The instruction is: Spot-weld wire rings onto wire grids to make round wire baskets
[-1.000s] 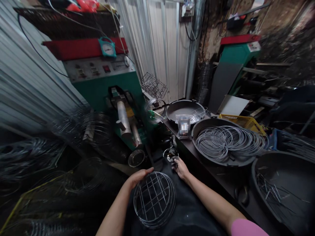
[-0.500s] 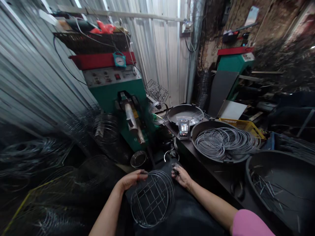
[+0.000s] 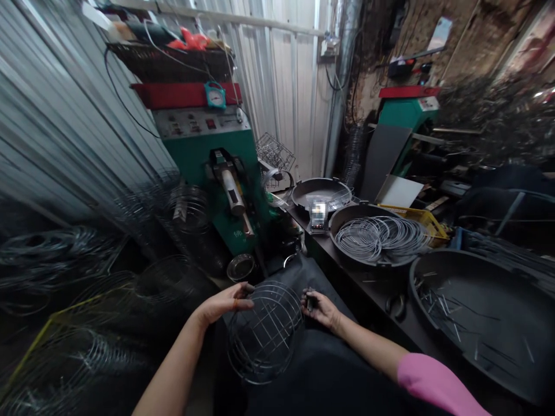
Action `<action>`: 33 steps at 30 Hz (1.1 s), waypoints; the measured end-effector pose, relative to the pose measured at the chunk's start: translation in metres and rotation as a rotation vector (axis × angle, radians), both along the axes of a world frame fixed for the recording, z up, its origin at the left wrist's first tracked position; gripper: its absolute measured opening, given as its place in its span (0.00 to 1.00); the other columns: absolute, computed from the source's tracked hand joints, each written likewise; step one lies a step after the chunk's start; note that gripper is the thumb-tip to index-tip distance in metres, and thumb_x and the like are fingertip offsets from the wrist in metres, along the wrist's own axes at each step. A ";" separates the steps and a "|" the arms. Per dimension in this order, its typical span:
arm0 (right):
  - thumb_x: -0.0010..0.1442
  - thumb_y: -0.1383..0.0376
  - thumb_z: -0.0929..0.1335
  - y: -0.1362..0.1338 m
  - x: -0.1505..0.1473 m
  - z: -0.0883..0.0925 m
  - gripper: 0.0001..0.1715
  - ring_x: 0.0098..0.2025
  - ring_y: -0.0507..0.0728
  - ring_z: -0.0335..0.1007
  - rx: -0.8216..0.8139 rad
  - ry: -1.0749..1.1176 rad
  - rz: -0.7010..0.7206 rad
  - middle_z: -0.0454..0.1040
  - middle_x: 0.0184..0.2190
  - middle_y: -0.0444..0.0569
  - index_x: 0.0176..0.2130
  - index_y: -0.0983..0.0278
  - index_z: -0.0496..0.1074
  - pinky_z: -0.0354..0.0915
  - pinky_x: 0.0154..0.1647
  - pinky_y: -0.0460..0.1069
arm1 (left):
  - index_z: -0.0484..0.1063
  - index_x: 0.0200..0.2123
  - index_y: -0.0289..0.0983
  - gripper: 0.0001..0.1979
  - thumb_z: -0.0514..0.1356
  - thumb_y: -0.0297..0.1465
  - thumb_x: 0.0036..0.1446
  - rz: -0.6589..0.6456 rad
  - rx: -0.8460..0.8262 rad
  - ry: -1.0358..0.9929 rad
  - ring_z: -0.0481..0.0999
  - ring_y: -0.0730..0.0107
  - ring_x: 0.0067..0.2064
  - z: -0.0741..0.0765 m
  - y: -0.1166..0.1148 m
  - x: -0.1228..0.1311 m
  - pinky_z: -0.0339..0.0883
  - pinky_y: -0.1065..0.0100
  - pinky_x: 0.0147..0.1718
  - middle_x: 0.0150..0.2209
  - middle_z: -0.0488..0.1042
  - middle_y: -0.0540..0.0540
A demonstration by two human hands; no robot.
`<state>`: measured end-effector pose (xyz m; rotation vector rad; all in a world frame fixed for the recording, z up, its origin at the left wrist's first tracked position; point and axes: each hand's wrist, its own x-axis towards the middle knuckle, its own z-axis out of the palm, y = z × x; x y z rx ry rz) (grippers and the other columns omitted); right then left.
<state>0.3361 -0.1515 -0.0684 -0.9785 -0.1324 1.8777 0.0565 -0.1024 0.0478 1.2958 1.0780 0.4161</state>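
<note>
A stack of round wire racks (image 3: pixel 269 329), thin rings with a crossed grid of bars, rests tilted over the dark cloth on my lap. At its upper left edge is my left hand (image 3: pixel 226 301), with thumb and fingers closed about the rim. My right hand (image 3: pixel 321 311) is just off the right side of the rings. Its fingers are curled around something small, dark and partly metallic that I cannot make out.
Green machine (image 3: pixel 208 156) ahead. To the right, a pan of wire rings (image 3: pixel 377 238), a pan with loose short wires (image 3: pixel 489 323) and a phone (image 3: pixel 318 214) stand on a bench. Wire coils (image 3: pixel 56 254) lie left, near a yellow-edged crate (image 3: pixel 47 323).
The view has shifted, bringing the right-hand pans further into sight. The wire racks have tilted a little, and both hands keep about the same places beside them.
</note>
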 end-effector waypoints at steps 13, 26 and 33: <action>0.43 0.62 0.71 0.012 0.006 0.016 0.14 0.18 0.46 0.56 0.369 -0.631 0.012 0.71 0.23 0.41 0.33 0.64 0.73 0.51 0.18 0.42 | 0.68 0.42 0.37 0.25 0.65 0.34 0.37 -0.024 0.027 0.088 0.66 0.60 0.51 -0.002 -0.008 -0.009 0.59 0.61 0.51 0.42 0.71 0.47; 0.53 0.64 0.64 0.062 0.040 -0.035 0.09 0.32 0.56 0.71 0.744 -1.478 0.041 0.75 0.30 0.50 0.33 0.64 0.72 0.66 0.37 0.50 | 0.67 0.42 0.38 0.23 0.62 0.31 0.38 -0.087 0.015 0.165 0.65 0.59 0.50 -0.016 0.010 -0.012 0.58 0.61 0.51 0.39 0.70 0.49; 0.54 0.65 0.63 0.065 0.040 -0.035 0.09 0.33 0.55 0.71 0.771 -1.490 0.055 0.75 0.31 0.51 0.33 0.64 0.72 0.66 0.38 0.50 | 0.67 0.41 0.38 0.23 0.61 0.32 0.36 -0.049 -0.019 0.180 0.66 0.59 0.49 -0.021 0.024 -0.006 0.60 0.61 0.49 0.40 0.70 0.48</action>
